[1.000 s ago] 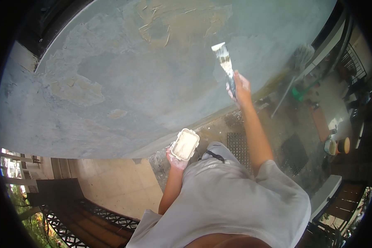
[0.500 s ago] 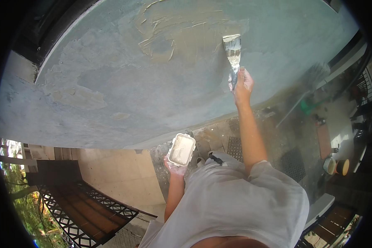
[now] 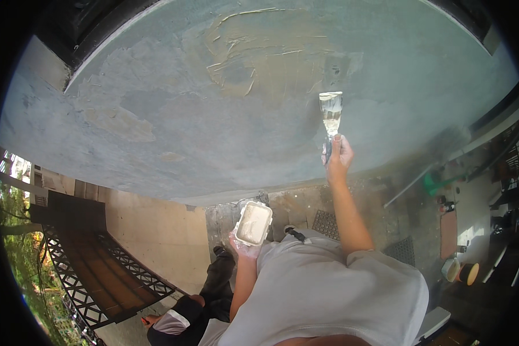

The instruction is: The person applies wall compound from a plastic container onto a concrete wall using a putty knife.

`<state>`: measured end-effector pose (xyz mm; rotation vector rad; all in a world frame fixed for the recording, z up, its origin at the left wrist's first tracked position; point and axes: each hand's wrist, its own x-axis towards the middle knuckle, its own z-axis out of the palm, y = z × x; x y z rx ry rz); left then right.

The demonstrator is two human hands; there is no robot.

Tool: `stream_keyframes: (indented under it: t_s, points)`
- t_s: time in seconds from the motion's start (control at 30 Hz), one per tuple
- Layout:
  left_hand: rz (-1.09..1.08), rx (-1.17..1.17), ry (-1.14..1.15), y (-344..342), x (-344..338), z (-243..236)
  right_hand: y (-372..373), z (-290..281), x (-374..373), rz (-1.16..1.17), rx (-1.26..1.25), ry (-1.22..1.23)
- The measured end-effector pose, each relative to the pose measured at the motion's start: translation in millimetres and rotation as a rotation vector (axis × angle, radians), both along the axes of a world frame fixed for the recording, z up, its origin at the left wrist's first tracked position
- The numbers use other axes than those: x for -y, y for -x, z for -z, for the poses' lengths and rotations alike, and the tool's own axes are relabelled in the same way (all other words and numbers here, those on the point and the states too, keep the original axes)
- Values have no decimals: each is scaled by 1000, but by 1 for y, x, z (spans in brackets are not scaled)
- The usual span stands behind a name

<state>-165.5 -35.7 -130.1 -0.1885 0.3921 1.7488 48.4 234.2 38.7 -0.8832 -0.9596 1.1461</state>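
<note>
My right hand (image 3: 338,158) is closed round the handle of a putty knife (image 3: 331,109), its blade pointing up and smeared with pale filler. The blade stands in front of the grey-green wall (image 3: 179,98); whether it touches, I cannot tell. Above and left of it, a patch of wet beige filler (image 3: 271,66) with raised ridges covers part of the wall. Lower down, my left hand (image 3: 246,245) holds a small white rectangular tub (image 3: 254,224) from beneath, its open top toward me. Whitish filler coats the inside of the tub. White residue marks both hands.
At lower left a person (image 3: 181,317) in dark trousers is close to my left arm. A brown bench-like structure with lattice sides (image 3: 109,271) stands beyond. To the right are buckets (image 3: 467,273), a green object (image 3: 435,183) and a perforated mat (image 3: 401,251) on the floor.
My right hand has drawn the putty knife down, away from the filler patch, uncovering a darker spot on the wall. My left hand still holds the tub. A person has come into view at lower left.
</note>
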Motion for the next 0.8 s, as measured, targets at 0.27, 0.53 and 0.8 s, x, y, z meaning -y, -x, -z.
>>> stream_keyframes:
  t_s: [0.27,0.53,0.8]
  points:
    - [107,-19,-109,-9,-7,1,9,-78,-33,-28,-49,-132]
    - [67,20,-12,-8,-40,-14,2,-61,-11,-119,-28,-159]
    - [32,-22,-50,-8,-48,-12,11,36,-2,-140,-13,-24]
